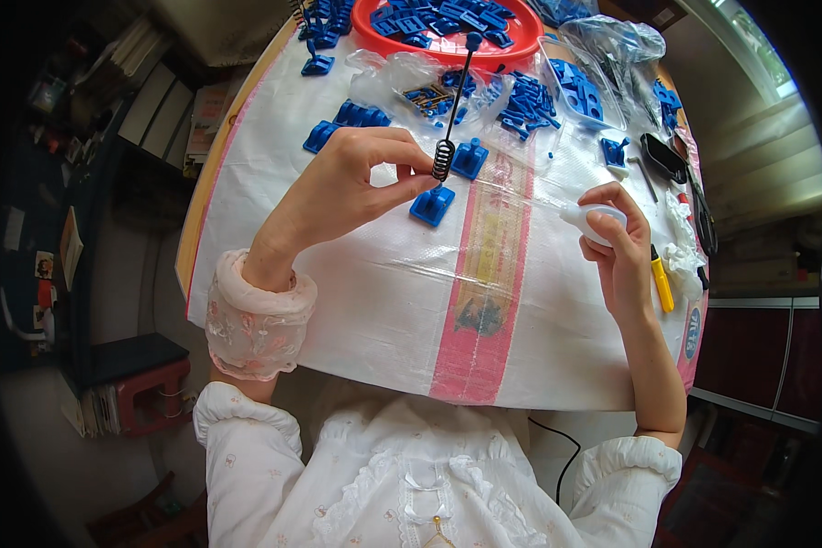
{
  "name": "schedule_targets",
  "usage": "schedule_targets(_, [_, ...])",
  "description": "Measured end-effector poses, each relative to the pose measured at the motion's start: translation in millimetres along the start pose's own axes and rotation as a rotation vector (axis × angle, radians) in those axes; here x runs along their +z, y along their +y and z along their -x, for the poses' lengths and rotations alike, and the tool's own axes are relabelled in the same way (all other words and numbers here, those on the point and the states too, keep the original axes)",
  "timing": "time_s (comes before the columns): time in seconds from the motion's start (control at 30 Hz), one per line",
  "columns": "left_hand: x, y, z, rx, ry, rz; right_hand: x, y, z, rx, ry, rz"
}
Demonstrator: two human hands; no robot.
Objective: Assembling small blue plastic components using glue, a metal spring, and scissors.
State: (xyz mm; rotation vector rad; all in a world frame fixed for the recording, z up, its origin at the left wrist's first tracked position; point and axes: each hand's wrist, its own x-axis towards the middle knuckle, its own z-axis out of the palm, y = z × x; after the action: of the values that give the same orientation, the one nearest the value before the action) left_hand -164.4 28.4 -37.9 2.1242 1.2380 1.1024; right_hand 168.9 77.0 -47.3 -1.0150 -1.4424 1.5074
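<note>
Head view, as I watch the rig from a distance: a black spring (443, 161), with a thin dark rod (459, 96) rising from it to a blue knob (473, 42), stands slightly tilted over the far half of the table. I see the thumb and forefinger of the left hand (349, 178) pinching the spring. At its lower end shows a blue base (431, 207); I cannot tell whether the two are joined. The right hand (623, 260), well apart, has its fingers curled round a small white bottle (606, 226), the nozzle pointing leftward.

Progress: I judge the work to be partway. A row of blue pieces (362, 114) beyond the left hand and a blue fitting (469, 159) just right of the spring seem already put together. Many blue plates (420, 20) in a red basin (363, 35), and loose blue parts (528, 105) beside a clear tray (612, 122), look to be left over for later.

Writing: I note faded print and a dark picture on the pink stripe (463, 365) of the white sheet (356, 310), and an oval blue mark (693, 329) with pale characters near the right edge; I can make out no brand on the bottle
</note>
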Motion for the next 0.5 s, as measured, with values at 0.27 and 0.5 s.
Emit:
schedule_targets(0.27, [2.5, -1.8, 0.1, 0.003, 0.025, -0.034, 1.7, -0.6, 0.8, -0.006, 0.002, 0.022])
schedule_targets(0.5, [7.9, -0.8, -0.7, 0.010, 0.073, -0.006, 0.8, -0.8, 1.5, -0.002, 0.000, 0.032])
